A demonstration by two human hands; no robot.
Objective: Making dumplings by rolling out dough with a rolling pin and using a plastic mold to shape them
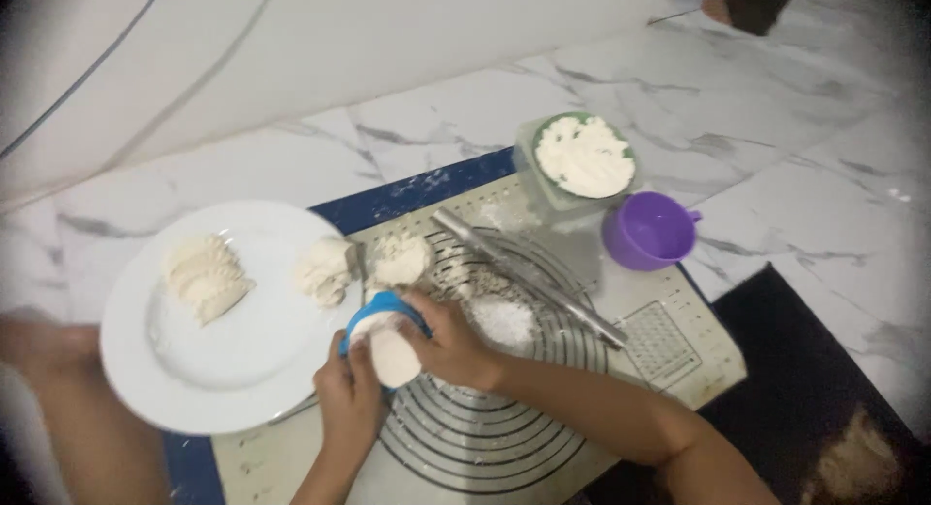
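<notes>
Both my hands hold a blue dumpling press with a round of white dough lying in it, over the baking mat. My left hand grips it from below, my right hand from the right side. A white plate on the left carries several folded dumplings. Two lumps of dough sit by the plate's right rim and on the mat. A metal rolling pin lies diagonally on the mat, beside a small heap of flour.
A green-rimmed container of flour and a purple cup stand at the mat's far right corner. White marble floor surrounds the mat. A dark rug lies at the right. My knee shows at the left edge.
</notes>
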